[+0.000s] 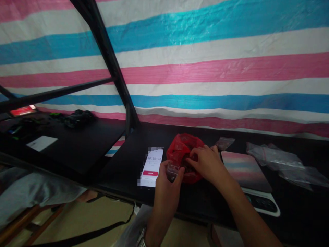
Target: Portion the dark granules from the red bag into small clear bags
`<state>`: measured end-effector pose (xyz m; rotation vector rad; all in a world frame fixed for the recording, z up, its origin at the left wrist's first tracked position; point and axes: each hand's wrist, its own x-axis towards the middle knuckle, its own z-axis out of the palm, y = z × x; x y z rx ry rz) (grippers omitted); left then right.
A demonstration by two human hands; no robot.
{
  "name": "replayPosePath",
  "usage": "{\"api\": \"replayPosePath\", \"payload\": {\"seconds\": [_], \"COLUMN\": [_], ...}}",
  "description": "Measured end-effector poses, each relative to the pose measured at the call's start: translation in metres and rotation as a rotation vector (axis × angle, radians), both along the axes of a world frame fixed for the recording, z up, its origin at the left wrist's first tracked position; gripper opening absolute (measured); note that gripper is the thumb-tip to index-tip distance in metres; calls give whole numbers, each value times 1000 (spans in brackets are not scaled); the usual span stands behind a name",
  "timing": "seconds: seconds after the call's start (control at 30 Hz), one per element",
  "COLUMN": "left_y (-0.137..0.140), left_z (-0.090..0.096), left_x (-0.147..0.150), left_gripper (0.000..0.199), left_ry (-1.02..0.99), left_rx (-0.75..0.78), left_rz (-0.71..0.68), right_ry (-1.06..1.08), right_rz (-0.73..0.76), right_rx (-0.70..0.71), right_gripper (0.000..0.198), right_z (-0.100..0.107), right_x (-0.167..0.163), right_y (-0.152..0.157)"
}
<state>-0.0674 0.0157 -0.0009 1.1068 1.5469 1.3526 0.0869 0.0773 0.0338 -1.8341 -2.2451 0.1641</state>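
A red plastic bag [183, 142] stands with its mouth open on the black table, holding small dark pieces [189, 163] too blurred to name. My left hand [168, 181] is at the bag's near left side, thumb and fingers closed on a small clear zip bag [173, 168]. Inside the red bag's mouth, my right hand [205, 161] has its fingertips drawn together at the dark pieces. Whatever the right fingers pinch is hidden. Left of the hands lies a phone [151, 168] with a running timer on its screen.
Right of my hands is a flat white device [272, 207] with a shiny plate, resembling a digital scale. Behind it lies a small filled zip bag [224, 143]; farther right are several clear plastic bags [282, 159]. A black metal frame [113, 68] rises at left before striped sheeting.
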Motion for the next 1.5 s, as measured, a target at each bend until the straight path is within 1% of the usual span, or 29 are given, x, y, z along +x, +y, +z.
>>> {"api": "replayPosePath", "payload": {"seconds": [0.1, 0.23, 0.33, 0.43, 0.6, 0.73, 0.83, 0.93, 1.03, 1.13, 1.23, 1.4, 1.5], "left_y": [-5, -3, 1, 3, 4, 5, 6, 6, 7, 9, 8, 6, 7], "left_z": [-3, -10, -12, -13, -17, -17, -15, -14, -18, -22, -24, -21, -20], "left_x": [0, 1, 2, 2, -1, -1, 1, 4, 4, 4, 3, 4, 4], "left_gripper": [45, 48, 54, 58, 50, 46, 43, 40, 37, 36, 37, 34, 32], "left_ry": [-60, -197, -315, -378, -361, -346, -328, -309, -291, -269, -261, -263, -246], "left_rx": [-35, -47, -54, -49, -5, 21, 49, 86, 105, 130, 148, 184, 186], "left_rz": [-30, -53, -41, -30, -43, -46, -44, -65, -78, -36, -14, -90, -75], "right_ry": [-11, 38, 125, 206, 330, 432, 485, 459, 384, 352, 373, 413, 457], "right_rz": [21, 50, 26, -12, -33, -3, 13, -17, -53, -72, -42, -2, -11], "right_rx": [-47, -61, -97, -132, -185, -230, -232, -200, -110, -55, -85, -156, -180], "right_gripper": [14, 16, 20, 21, 20, 21, 23, 22, 22, 23, 21, 19, 19], "right_z": [5, 3, 1, 1, -2, -10, -15, -15, -13, -13, -14, -10, -10], "right_x": [2, 1, -1, 0, 7, 14, 15, 7, -3, -7, -5, -4, -1], "right_y": [-4, -7, -7, -6, -2, 2, 3, 0, -4, -5, -5, -7, -6]}}
